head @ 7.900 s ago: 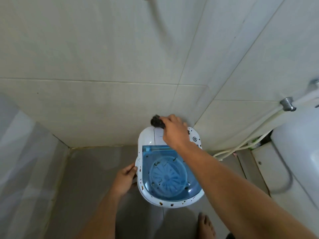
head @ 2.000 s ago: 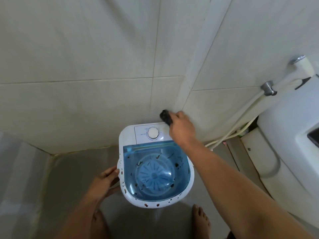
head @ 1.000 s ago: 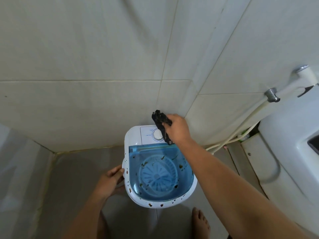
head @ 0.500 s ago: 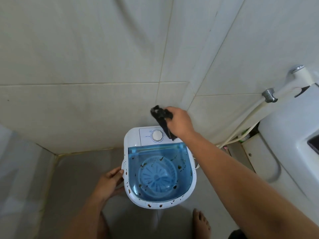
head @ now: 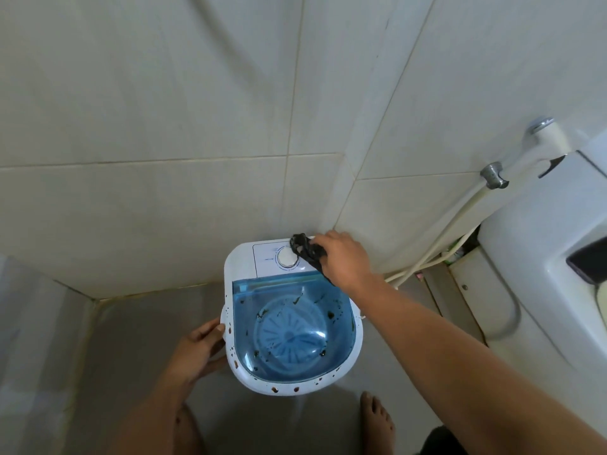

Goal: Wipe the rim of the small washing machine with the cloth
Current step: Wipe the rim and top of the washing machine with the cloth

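Note:
A small white washing machine (head: 239,261) with a clear blue lid stands on the floor in the tiled corner. Its white rim carries several brown spots along the front and left. My right hand (head: 345,260) grips a dark cloth (head: 307,249) over the back right of the control panel, next to the round white dial (head: 286,257). My left hand (head: 200,349) holds the machine's left side at the rim. Dark specks lie under the lid around the blue pulsator.
Tiled walls meet directly behind the machine. A white hose (head: 440,239) runs down the right wall from a metal fitting (head: 492,175). A large white appliance (head: 545,257) stands at the right. My bare foot (head: 377,418) rests on the grey floor in front.
My right hand with the cloth has come down from above the machine onto the back right of the control panel, beside the dial. My left hand keeps its hold on the left side.

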Available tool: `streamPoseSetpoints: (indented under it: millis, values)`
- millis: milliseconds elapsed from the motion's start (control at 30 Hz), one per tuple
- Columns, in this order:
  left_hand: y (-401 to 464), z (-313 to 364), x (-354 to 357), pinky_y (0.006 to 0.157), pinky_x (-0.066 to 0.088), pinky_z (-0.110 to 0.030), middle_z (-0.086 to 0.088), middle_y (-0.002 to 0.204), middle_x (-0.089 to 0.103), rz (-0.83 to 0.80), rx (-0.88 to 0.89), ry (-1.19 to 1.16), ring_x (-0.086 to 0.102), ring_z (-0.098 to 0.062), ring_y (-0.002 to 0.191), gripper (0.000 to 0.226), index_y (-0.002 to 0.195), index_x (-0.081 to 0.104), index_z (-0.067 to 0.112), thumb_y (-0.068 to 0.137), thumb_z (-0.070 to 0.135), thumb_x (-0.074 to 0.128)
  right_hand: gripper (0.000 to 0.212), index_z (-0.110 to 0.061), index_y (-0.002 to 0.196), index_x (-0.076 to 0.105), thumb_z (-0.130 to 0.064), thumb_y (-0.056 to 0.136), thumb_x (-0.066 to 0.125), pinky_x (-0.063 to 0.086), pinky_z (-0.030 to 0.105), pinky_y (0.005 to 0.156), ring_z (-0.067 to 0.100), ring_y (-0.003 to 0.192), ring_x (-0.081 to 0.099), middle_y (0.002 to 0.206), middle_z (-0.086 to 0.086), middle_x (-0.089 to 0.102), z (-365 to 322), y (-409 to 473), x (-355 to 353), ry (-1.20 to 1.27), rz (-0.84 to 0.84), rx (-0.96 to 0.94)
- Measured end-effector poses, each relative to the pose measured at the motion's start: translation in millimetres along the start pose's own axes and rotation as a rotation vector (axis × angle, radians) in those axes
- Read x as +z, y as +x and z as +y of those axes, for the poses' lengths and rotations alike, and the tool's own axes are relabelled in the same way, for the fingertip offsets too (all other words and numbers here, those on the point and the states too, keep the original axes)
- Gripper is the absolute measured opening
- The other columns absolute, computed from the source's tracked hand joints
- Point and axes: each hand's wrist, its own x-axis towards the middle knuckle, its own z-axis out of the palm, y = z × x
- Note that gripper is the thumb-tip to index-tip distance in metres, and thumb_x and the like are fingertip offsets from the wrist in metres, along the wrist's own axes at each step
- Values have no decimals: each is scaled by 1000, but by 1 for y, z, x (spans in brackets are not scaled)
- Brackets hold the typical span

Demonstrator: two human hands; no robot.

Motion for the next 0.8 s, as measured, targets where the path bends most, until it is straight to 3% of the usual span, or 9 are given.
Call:
streamPoseSetpoints:
  millis: [100, 200, 267, 367, 500, 633, 800]
  values:
    - [-3, 2, 3, 74, 57, -34, -8, 116, 74, -8, 8, -6, 67, -25, 113, 22, 120, 66, 20, 102, 16, 53, 40, -27, 124, 62, -13, 87, 60, 53, 41, 77, 30, 101, 59, 112, 2, 67, 21, -27, 2, -38, 18, 41]
    - [-3, 0, 2, 76, 57, -34, -8, 117, 74, 3, 15, -11, 67, -25, 114, 25, 124, 66, 18, 102, 16, 53, 29, -25, 115, 63, -14, 89, 56, 55, 39, 71, 30, 90, 66, 100, 6, 72, 33, -21, -10, 108, 50, 315]
    - [-1, -2, 1, 78, 57, -35, -7, 116, 74, 5, 11, -10, 67, -24, 113, 24, 123, 66, 20, 102, 18, 54, 25, -21, 113, 64, -14, 91, 55, 56, 39, 71, 32, 88, 68, 98, 8, 73, 28, -10, -18, 205, 123, 391]
    - [2, -3, 0, 77, 58, -35, -6, 116, 75, -2, 7, -1, 68, -24, 113, 26, 125, 66, 20, 101, 19, 56, 24, -24, 113, 67, -17, 92, 58, 56, 42, 77, 31, 92, 66, 104, 6, 72, -1, -1, -11, 313, 137, 242]
    - [6, -5, -1, 82, 57, -38, -8, 117, 74, 19, -5, -2, 67, -25, 113, 29, 129, 63, 17, 101, 20, 57, 26, -21, 119, 64, -20, 94, 56, 52, 47, 82, 32, 102, 58, 110, 6, 63, -20, -6, 15, 191, 71, 148]
    - [7, -5, -1, 84, 55, -40, -6, 114, 75, 20, -16, 6, 68, -24, 110, 26, 125, 64, 17, 101, 19, 57, 30, -18, 119, 60, -15, 89, 56, 51, 44, 81, 33, 103, 57, 112, 8, 62, 6, -26, 14, 21, -1, 83]
    - [5, -6, 1, 82, 56, -38, -6, 112, 76, 32, -7, 4, 68, -24, 108, 25, 123, 66, 20, 101, 19, 56, 26, -20, 112, 62, -17, 87, 56, 57, 47, 81, 37, 96, 65, 102, 11, 70, 69, -23, -20, 129, 83, 475]
